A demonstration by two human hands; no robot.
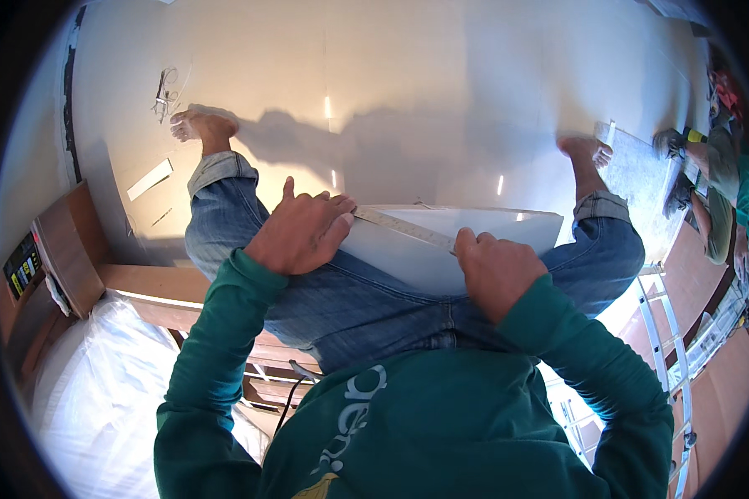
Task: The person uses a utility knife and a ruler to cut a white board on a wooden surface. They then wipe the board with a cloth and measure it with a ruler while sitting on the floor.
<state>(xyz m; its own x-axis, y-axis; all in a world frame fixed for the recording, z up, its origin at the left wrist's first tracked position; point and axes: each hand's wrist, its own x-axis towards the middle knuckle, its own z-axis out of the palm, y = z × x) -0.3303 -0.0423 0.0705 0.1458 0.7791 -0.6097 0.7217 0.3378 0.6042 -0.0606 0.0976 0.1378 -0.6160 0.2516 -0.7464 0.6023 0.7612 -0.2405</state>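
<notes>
A pale, flat metal ruler [404, 226] with fine markings slants between my hands. Its left end meets the thumb and fingertips of my left hand [304, 231], which are pinched together there while one finger sticks up. My right hand [499, 270] is closed around the ruler's other end, with the fingertips partly hidden. Under the ruler, a white glossy panel [491, 223] lies across my thighs, its far edge straight. My jeans-clad legs [374, 308] are spread on either side of the panel.
A pale smooth surface [408, 75] extends ahead, with loose wires [166, 98] and a white strip [150, 179]. Wooden furniture [158, 283] and plastic sheeting [100, 366] are at left. A metal ladder [678, 366], grey board [641, 170] and another person [720, 166] are at right.
</notes>
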